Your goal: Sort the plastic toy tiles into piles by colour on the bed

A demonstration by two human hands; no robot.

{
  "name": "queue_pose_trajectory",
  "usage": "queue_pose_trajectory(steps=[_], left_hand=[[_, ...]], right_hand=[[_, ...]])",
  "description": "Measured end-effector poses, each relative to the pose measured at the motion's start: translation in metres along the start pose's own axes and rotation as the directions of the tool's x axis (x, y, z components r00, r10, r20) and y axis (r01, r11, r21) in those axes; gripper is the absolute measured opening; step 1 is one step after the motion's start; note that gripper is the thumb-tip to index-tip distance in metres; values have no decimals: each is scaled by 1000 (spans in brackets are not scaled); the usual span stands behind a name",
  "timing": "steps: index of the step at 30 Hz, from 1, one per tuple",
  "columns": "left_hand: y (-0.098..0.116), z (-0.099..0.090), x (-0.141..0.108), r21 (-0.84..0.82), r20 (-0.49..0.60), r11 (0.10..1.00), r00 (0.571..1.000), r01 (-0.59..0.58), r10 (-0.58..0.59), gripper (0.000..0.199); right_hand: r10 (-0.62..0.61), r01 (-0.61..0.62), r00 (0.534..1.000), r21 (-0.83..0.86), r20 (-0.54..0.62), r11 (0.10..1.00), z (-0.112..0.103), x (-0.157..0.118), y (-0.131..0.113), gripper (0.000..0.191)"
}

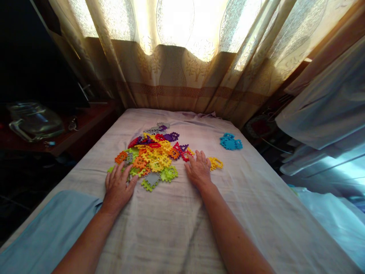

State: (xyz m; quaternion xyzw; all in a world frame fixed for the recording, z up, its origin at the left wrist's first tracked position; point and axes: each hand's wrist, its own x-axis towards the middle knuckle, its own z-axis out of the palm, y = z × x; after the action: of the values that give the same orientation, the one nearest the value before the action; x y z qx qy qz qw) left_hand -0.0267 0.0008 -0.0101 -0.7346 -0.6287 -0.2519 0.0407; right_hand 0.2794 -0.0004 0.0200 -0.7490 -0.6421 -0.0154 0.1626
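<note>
A loose pile of flat, notched plastic pieces (156,155) in yellow, orange, red, purple, green and grey lies on the pale cloth. My left hand (118,187) rests at the pile's lower left edge, fingers apart over green and grey pieces. On the pile's right side, my right hand (199,169) has its fingers spread, its fingertips by a red piece (186,156). Just right of that hand are yellow pieces (216,163), partly hidden by it. Farther right, a small group of blue pieces (230,142) sits apart from the pile.
A light blue cloth (61,228) covers the near left of the bed-like surface (171,236). Beyond the left edge, a glass jug (37,120) stands on a dark red shelf (94,114). Curtains (171,80) hang behind; fabric (327,102) hangs at right.
</note>
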Motion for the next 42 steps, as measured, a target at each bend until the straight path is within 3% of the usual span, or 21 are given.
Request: queue_pose_trajectory(steps=[4, 7, 9, 12, 14, 16, 18, 22, 26, 31, 36, 38, 42], left_hand=[[0, 0, 0, 7, 0, 1000, 1000, -11, 11, 50], [0, 0, -1, 7, 1, 1000, 1000, -8, 8, 51], [0, 1, -1, -4, -1, 1000, 1000, 0, 0, 50], [0, 1, -1, -14, -1, 1000, 1000, 3, -3, 49], [0, 0, -1, -13, 2, 1000, 1000, -1, 1, 49], [1, -1, -1, -10, 5, 1000, 1000, -7, 7, 49], [2, -1, -1, -5, 5, 1000, 1000, -8, 8, 50], [2, -1, 0, 3, 13, 1000, 1000, -10, 10, 52], [0, 0, 0, 8, 17, 1000, 1000, -17, 17, 50], [-1, 1, 0, 26, 14, 1000, 1000, -17, 17, 49], [0, 0, 0, 24, 21, 1000, 1000, -9, 9, 55], [0, -1, 0, 18, 22, 1000, 1000, -7, 7, 55], [1, -1, 0, 17, 31, 1000, 1000, -8, 7, 55]], right_hand=[[-48, 48, 999, 37, -4, 998, 1, 5, 3, 26], [-144, 144, 990, 122, -9, 982, 2, 9, 7, 29], [-125, 130, 991, 150, -45, 980, 0, 14, 9, 30], [-7, 14, 998, 120, -60, 993, -4, 22, 14, 25], [4, -3, 1000, 72, -1, 997, -7, 25, 17, 35], [-40, 39, 997, 26, 71, 999, -8, 25, 21, 46], [-80, 81, 991, -10, 108, 997, -7, 23, 23, 41], [-126, 131, 988, -58, 85, 990, -5, 17, 21, 27], [-149, 149, 988, -10, 33, 989, -5, 17, 19, 28], [100, -63, 981, 219, -165, 974, -13, 26, 45, 32], [462, -392, 875, 346, -146, 852, -26, 28, 75, 33], [514, -454, 849, 332, -119, 827, -27, 27, 78, 31], [502, -464, 861, 279, -81, 841, -20, 25, 77, 28]])
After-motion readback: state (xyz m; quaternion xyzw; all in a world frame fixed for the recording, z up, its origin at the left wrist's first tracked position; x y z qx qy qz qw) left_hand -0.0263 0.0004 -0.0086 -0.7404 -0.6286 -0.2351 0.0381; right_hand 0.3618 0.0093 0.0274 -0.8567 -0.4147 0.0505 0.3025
